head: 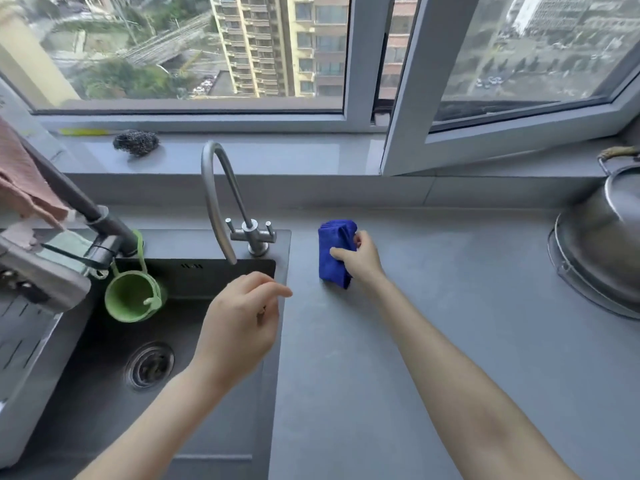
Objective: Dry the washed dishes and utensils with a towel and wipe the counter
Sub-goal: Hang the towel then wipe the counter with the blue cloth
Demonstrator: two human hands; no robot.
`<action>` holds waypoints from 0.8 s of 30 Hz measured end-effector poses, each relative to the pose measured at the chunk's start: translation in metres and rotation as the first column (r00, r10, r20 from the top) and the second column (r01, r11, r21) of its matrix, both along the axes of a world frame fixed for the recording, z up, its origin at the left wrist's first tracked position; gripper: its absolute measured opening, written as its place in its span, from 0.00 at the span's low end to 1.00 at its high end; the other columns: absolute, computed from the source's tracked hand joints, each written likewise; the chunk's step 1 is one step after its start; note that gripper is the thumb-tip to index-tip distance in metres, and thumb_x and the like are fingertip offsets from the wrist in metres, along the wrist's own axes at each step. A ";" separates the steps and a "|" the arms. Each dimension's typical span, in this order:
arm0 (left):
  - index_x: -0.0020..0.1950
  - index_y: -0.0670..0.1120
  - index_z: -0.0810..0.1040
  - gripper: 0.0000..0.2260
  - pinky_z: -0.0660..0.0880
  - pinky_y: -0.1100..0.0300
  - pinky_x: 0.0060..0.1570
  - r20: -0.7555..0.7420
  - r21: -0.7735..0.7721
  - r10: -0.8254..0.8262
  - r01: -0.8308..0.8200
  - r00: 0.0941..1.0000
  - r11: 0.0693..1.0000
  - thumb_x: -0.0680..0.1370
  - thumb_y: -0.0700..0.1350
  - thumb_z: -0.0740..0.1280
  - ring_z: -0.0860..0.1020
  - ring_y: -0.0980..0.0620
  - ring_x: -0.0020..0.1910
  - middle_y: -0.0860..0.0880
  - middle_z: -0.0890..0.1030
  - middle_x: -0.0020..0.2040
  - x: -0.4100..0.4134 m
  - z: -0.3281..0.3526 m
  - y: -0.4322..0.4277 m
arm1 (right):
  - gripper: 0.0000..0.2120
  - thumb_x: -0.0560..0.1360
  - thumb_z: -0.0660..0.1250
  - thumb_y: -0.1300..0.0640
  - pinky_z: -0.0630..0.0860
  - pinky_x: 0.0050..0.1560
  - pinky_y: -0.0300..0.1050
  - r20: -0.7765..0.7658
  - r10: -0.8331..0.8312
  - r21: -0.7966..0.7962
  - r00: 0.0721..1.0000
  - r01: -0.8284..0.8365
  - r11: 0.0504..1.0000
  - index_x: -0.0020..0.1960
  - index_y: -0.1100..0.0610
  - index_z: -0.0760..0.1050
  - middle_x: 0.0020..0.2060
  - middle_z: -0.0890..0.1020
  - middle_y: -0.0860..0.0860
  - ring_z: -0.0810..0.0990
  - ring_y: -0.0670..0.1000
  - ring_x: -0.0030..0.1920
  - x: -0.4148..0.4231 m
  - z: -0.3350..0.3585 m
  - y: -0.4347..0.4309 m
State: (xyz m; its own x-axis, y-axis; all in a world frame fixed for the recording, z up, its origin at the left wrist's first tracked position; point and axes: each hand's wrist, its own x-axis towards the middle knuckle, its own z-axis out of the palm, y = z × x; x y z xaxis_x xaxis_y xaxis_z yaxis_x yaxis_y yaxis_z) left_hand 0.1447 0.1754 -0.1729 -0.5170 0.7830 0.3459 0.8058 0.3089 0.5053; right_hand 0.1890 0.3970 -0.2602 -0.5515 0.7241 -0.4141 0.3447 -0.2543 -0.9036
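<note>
A folded blue towel (334, 251) lies on the grey counter (433, 306) just right of the sink. My right hand (362, 259) grips the towel from its right side, fingers curled over it, pressing it against the counter. My left hand (242, 320) hovers over the right edge of the dark sink (114, 375), fingers loosely curled, holding nothing.
A curved steel tap (221, 202) stands at the sink's back corner. A green cup (133, 299) hangs from a dark faucet (100, 230). A steel pot (602, 237) sits far right. A scouring ball (136, 142) rests on the sill. A pink cloth (24, 188) hangs at left. An open window sash (408, 98) overhangs the counter.
</note>
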 end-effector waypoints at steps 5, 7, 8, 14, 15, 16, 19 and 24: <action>0.45 0.43 0.82 0.09 0.71 0.66 0.37 0.201 -0.041 0.050 -0.043 0.978 0.998 0.73 0.32 0.66 0.75 0.55 0.34 0.53 0.79 0.41 0.015 -0.023 -0.001 | 0.20 0.72 0.68 0.67 0.78 0.43 0.48 -0.005 -0.154 -0.058 0.988 0.153 0.986 0.59 0.56 0.65 0.51 0.76 0.53 0.80 0.52 0.46 0.135 0.026 -0.031; 0.46 0.44 0.83 0.10 0.69 0.69 0.38 0.255 -0.075 0.053 -0.035 0.966 0.997 0.73 0.32 0.65 0.76 0.58 0.36 0.54 0.79 0.43 0.026 -0.034 -0.005 | 0.18 0.72 0.68 0.66 0.76 0.47 0.51 0.163 -0.281 0.142 0.946 0.259 0.955 0.57 0.56 0.64 0.49 0.77 0.53 0.79 0.55 0.47 0.199 0.030 -0.042; 0.46 0.44 0.83 0.10 0.68 0.69 0.38 0.266 -0.093 0.044 -0.020 0.963 0.995 0.73 0.32 0.65 0.75 0.59 0.36 0.54 0.80 0.43 0.033 -0.040 -0.008 | 0.17 0.73 0.68 0.64 0.74 0.47 0.51 0.257 -0.368 0.277 0.893 0.297 0.914 0.56 0.56 0.64 0.48 0.77 0.54 0.78 0.57 0.46 0.229 0.031 -0.047; 0.44 0.45 0.83 0.11 0.75 0.59 0.44 0.296 -0.148 -0.045 0.093 0.954 0.985 0.73 0.32 0.64 0.78 0.51 0.41 0.50 0.81 0.44 0.068 -0.063 -0.015 | 0.17 0.74 0.66 0.63 0.69 0.38 0.50 0.571 -0.661 0.743 0.486 0.037 0.669 0.60 0.62 0.64 0.40 0.78 0.62 0.79 0.65 0.41 0.364 0.031 -0.057; 0.44 0.45 0.83 0.11 0.75 0.57 0.45 0.302 -0.150 -0.052 0.102 0.952 0.983 0.73 0.32 0.64 0.78 0.50 0.42 0.51 0.80 0.44 0.072 -0.065 -0.016 | 0.18 0.75 0.66 0.61 0.68 0.39 0.49 0.631 -0.633 0.717 0.447 -0.026 0.697 0.62 0.62 0.64 0.42 0.79 0.63 0.79 0.65 0.42 0.379 0.024 -0.056; 0.44 0.45 0.83 0.11 0.75 0.57 0.45 0.307 -0.149 -0.057 0.107 0.950 0.983 0.73 0.32 0.64 0.78 0.51 0.42 0.51 0.80 0.44 0.076 -0.067 -0.016 | 0.20 0.76 0.66 0.57 0.68 0.39 0.49 0.695 -0.585 0.674 0.417 -0.095 0.733 0.64 0.61 0.63 0.46 0.80 0.63 0.79 0.65 0.44 0.393 0.016 -0.054; 0.44 0.45 0.83 0.10 0.74 0.57 0.46 0.292 -0.152 -0.044 0.092 0.955 0.984 0.73 0.32 0.65 0.77 0.51 0.42 0.50 0.80 0.44 0.080 -0.072 -0.024 | 0.30 0.75 0.64 0.48 0.70 0.53 0.51 0.858 -0.370 0.480 0.356 -0.300 0.825 0.74 0.53 0.59 0.61 0.77 0.58 0.75 0.60 0.58 0.426 -0.017 -0.046; 0.45 0.44 0.83 0.10 0.69 0.59 0.44 0.268 -0.205 0.099 -0.043 0.958 0.978 0.73 0.33 0.64 0.76 0.51 0.42 0.51 0.79 0.45 0.061 -0.085 -0.061 | 0.31 0.77 0.63 0.46 0.59 0.67 0.64 0.803 -0.465 0.562 0.374 -0.212 0.800 0.76 0.53 0.58 0.74 0.62 0.57 0.61 0.63 0.70 0.404 -0.053 -0.054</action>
State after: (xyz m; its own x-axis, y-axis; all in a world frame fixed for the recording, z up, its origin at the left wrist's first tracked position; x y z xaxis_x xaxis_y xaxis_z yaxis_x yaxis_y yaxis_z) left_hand 0.2055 0.1140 -0.2575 -0.6270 0.7786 0.0263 0.6162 0.4750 0.6283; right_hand 0.5933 0.3435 -0.3129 0.0143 0.9928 -0.1190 0.9987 -0.0201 -0.0476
